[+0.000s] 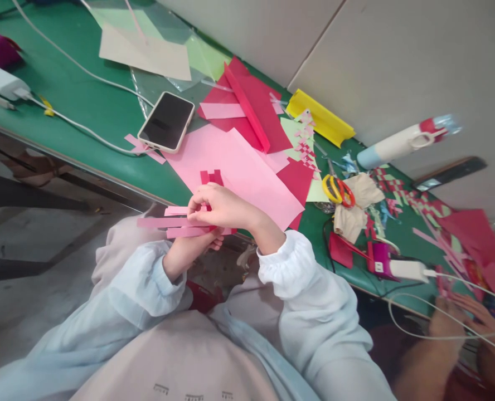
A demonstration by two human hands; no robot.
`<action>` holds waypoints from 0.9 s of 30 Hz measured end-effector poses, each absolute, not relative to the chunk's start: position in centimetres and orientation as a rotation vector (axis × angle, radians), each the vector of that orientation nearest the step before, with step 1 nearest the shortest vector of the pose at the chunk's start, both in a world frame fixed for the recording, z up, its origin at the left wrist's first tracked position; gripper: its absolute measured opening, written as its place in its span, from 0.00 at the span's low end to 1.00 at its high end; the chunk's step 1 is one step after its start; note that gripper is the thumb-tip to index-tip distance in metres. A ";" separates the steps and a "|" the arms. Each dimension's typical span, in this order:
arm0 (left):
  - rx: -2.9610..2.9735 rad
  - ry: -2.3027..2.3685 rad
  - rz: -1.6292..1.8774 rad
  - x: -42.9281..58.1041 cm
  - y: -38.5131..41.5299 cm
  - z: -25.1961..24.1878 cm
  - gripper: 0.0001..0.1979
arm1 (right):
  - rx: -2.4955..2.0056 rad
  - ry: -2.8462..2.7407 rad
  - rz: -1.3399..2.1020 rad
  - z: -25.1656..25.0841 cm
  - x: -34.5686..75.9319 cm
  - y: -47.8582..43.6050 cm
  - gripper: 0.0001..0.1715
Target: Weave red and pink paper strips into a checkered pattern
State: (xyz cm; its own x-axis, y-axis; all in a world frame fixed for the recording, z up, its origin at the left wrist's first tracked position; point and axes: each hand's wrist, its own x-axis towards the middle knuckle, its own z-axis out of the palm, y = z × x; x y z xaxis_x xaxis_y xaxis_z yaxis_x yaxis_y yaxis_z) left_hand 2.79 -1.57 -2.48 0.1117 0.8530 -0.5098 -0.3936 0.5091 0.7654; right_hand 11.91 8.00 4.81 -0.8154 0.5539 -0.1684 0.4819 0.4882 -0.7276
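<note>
Pink paper strips [155,223] cross red paper strips [211,177] above my lap, near the table's front edge. My left hand [193,248] is beneath the strips and holds them from below, its fingertips curled at the right. Over the top of them lies my right hand [222,206], with thumb and index finger pinched together at the crossing. The right hand covers most of the crossing. Behind the hands, a large pink sheet [247,172] rests on the green table [101,178].
A phone [166,121] lies left of the sheets. Scissors [338,190], a yellow folded piece [320,118], a bottle [402,145] and woven strips [306,147] are to the right. White cables cross both sides. Another person's hands [473,314] are at the lower right.
</note>
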 end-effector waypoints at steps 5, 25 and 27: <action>0.530 1.173 0.992 2.7 -1.5 -2.2 0.13 | -0.930 -2.574 1.321 4.6 12.4 8.3 0.08; 0.535 1.180 0.969 2.5 -1.6 -1.8 0.10 | -0.915 -2.624 1.197 4.2 12.2 8.0 0.06; 0.530 1.182 0.960 2.5 -1.6 -1.8 0.09 | -0.909 -2.608 1.170 4.1 12.2 8.0 0.06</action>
State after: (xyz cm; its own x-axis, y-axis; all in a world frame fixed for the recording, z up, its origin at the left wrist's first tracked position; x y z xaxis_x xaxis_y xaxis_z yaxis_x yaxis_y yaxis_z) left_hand 2.50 -1.61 -1.77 0.0709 0.8456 -0.5291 -0.3437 0.5186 0.7829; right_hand 12.22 7.98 4.15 -0.8073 0.5794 -0.1122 0.4691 0.5146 -0.7177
